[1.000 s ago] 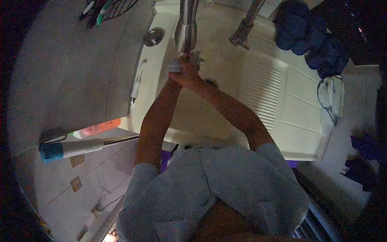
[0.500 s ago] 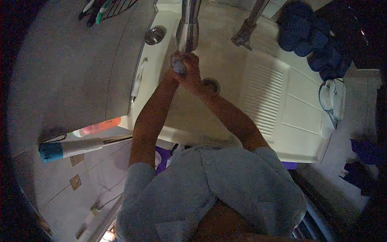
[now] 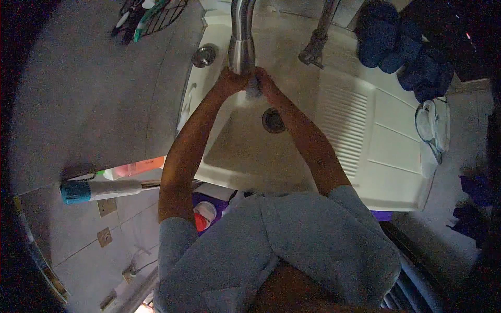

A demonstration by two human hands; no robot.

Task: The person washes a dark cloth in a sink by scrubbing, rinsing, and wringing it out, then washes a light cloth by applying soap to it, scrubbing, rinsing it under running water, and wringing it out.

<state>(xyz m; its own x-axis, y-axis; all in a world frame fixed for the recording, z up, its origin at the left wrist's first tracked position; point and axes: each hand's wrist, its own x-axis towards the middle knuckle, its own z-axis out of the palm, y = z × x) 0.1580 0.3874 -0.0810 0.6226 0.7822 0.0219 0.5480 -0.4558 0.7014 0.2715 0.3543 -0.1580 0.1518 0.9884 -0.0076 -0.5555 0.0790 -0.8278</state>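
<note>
My left hand (image 3: 234, 82) and my right hand (image 3: 265, 83) meet under the metal faucet (image 3: 241, 55), over the pale laundry sink (image 3: 245, 151). Between them is a small grey bundle that looks like cloth (image 3: 253, 87), and both hands appear closed on its sides. The faucet's end covers part of my left fingers, and the dim light blurs the rest. Below the hands, to the right, lies the round drain (image 3: 273, 120).
A ribbed washboard (image 3: 344, 125) forms the sink's right part. A second tap (image 3: 313, 49) stands at the back. Dark blue bundled fabric (image 3: 383, 36) lies at the far right, near a white item (image 3: 434, 125). A blue-ended white object (image 3: 99, 191) is at left.
My hands have moved from a tight clasp around the grey bundle to its two sides, slightly right and up under the faucet. The view has shifted a little.
</note>
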